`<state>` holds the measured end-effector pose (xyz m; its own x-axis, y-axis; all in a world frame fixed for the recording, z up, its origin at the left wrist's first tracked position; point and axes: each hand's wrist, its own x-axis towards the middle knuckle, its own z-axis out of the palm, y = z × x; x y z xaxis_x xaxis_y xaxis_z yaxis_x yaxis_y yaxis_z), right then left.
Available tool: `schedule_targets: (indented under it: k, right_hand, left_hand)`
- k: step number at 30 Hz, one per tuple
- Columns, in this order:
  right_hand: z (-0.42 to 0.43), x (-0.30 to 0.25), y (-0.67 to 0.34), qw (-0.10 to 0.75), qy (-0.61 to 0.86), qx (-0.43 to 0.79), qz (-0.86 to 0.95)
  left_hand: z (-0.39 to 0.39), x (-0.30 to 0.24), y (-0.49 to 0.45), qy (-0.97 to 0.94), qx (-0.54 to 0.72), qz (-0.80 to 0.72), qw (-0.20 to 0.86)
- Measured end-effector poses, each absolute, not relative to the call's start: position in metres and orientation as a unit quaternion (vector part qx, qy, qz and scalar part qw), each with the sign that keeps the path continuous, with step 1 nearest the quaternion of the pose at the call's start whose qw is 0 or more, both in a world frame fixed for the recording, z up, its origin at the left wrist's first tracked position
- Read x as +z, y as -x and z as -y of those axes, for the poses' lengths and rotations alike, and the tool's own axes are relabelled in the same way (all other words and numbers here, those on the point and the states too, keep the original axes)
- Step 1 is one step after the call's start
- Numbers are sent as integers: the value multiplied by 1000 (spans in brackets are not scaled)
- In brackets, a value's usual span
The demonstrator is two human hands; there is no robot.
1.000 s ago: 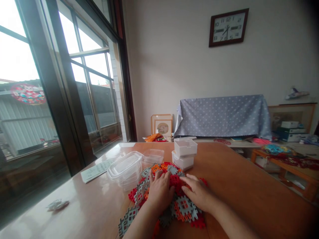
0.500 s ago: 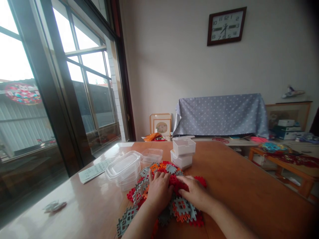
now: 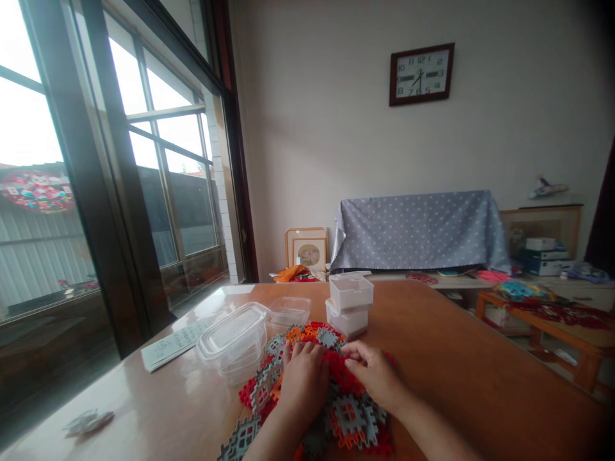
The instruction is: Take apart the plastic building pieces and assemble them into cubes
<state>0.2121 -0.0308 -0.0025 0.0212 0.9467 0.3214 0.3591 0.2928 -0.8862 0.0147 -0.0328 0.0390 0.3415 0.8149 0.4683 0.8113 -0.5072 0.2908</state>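
a home's room — wall clock [image 3: 421, 75], framed picture [image 3: 308, 254], polka-dot cloth [image 3: 420, 232] show it.

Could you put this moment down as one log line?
left hand: on notched pieces | right hand: at red pieces | grip: unclear | nearby: clear containers, stacked white boxes

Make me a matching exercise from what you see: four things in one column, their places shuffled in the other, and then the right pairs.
Things
1. Wall clock
2. Plastic interlocking pieces
3. Pale written sheet
4. White boxes

Places
A. Left of the clear containers, as the camera sees it
B. Stacked one on the other, beyond the right hand
C. Up on the wall, above the spotted cloth
D. Heaped under and around the left hand

Pairs: 1-C, 2-D, 3-A, 4-B
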Motion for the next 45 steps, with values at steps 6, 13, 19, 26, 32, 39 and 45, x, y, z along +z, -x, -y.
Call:
schedule_targets:
  k: [6, 13, 19, 26, 32, 39, 45]
  right_hand:
    - [36, 9, -215, 555, 458, 417, 555]
    - [39, 8, -212, 471, 479, 403, 622]
    - [28, -10, -216, 451, 527, 277, 665]
    - [37, -8, -211, 347, 563, 190, 725]
    - [42, 2, -204, 377, 496, 205, 755]
    - [47, 9, -205, 375, 494, 198, 759]
    - [47, 9, -206, 373, 499, 181, 761]
  left_hand:
    - [31, 43, -14, -802, 315, -505, 42]
    - [31, 50, -6, -796, 280, -537, 13]
    - [37, 44, -12, -847, 222, -484, 11]
    - [38, 44, -14, -843, 174, -508, 28]
    - [35, 46, -12, -841, 199, -502, 29]
    - [35, 41, -12, -848, 195, -490, 47]
    - [35, 41, -11, -840, 202, -502, 47]
